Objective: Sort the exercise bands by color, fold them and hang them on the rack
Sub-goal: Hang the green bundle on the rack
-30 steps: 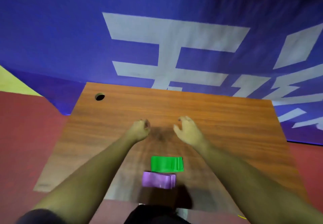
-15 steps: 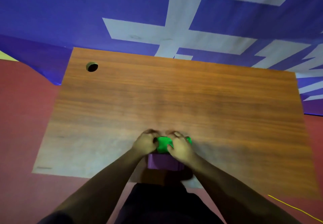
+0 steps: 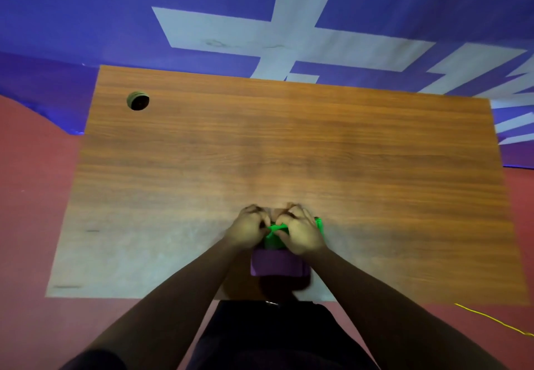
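Observation:
A folded green exercise band [image 3: 276, 235] lies on the wooden table [image 3: 289, 150] near its front edge, mostly covered by my two hands. My left hand [image 3: 248, 228] grips its left side with curled fingers. My right hand [image 3: 300, 232] pinches the band's top layer and covers its right part. A folded purple band [image 3: 277, 264] lies just in front of the green one, closer to me, partly under my wrists. No rack is in view.
A round cable hole [image 3: 138, 100] sits in the table's far left corner. A blue and white banner [image 3: 260, 31] lies beyond the table's far edge. Red floor [image 3: 31, 210] surrounds the table, with a yellow cord [image 3: 491, 319] at the lower right.
Both hands came back from mid-table to the green band and closed on it. The head tilted down, so the table fills more of the view.

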Available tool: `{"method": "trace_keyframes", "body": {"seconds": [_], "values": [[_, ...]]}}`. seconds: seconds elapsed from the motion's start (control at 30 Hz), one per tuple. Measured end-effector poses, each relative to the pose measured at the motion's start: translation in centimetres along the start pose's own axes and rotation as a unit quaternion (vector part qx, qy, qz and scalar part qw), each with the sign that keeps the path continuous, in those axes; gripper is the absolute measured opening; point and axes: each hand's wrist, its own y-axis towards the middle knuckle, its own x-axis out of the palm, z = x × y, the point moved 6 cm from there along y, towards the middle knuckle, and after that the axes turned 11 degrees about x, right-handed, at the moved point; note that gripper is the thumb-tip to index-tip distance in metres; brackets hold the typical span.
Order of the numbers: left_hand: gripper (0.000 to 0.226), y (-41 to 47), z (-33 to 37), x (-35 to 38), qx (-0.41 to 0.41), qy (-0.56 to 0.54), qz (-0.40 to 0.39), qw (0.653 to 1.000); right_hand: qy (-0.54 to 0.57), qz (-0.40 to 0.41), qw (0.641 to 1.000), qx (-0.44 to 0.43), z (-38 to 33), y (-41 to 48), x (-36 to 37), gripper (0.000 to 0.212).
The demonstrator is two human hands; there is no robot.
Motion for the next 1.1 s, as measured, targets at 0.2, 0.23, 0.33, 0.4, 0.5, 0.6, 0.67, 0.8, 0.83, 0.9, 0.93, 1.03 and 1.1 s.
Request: {"method": "trace_keyframes", "body": {"seconds": [0.2,0.23,0.33,0.4,0.5,0.6,0.67,0.8,0.83,0.9,0.93,1.03,1.1], "values": [[0.017,0.2,-0.1,-0.4,0.02,0.02,-0.013,0.999,0.012,0.058,0.998,-0.035,-0.8,-0.7,-1.1,0.017],[0.016,0.4,0.2,-0.7,0.03,0.024,-0.008,0.999,0.024,0.071,0.997,-0.033,-0.9,-0.8,-1.6,0.015],[0.013,0.9,1.9,-2.0,0.073,0.023,0.018,0.997,0.071,0.091,0.993,-0.036,-1.2,-1.0,-3.4,0.012],[0.016,1.2,3.5,-3.3,0.099,0.012,0.028,0.995,0.089,0.087,0.991,-0.052,-1.3,-1.1,-4.8,0.011],[0.011,1.6,6.6,-5.4,0.145,-0.022,0.029,0.989,0.13,0.073,0.985,-0.082,-1.4,-1.0,-8.1,0.007],[0.006,1.9,9.8,-7.8,0.163,-0.059,0.008,0.985,0.197,0.016,0.978,-0.071,-1.6,-1.3,-11.7,0.013],[0.008,1.9,12.0,-9.5,0.15,-0.082,-0.009,0.985,0.252,-0.009,0.965,-0.074,-2.1,-1.8,-14.3,0.021],[0.006,1.1,16.8,-12.8,0.142,-0.147,-0.003,0.979,0.301,-0.023,0.948,-0.105,-3.2,-3.1,-19.9,0.029],[0.009,0.9,18.0,-13.5,0.151,-0.159,0.003,0.976,0.306,-0.027,0.944,-0.117,-3.6,-3.5,-21.3,0.026],[0.012,0.3,20.5,-14.8,0.174,-0.155,0.012,0.972,0.318,-0.039,0.938,-0.135,-4.1,-4.4,-23.8,0.016],[0.009,0.1,21.7,-15.4,0.186,-0.154,0.015,0.97,0.321,-0.04,0.936,-0.137,-4.2,-4.7,-24.9,0.014],[0.008,-0.3,24.7,-16.9,0.206,-0.171,0.03,0.963,0.338,-0.032,0.932,-0.128,-4.0,-5.6,-28.1,0.016],[0.017,-0.6,26.4,-17.6,0.213,-0.176,0.032,0.961,0.372,-0.026,0.921,-0.111,-3.6,-6.4,-30.2,0.008]]}}
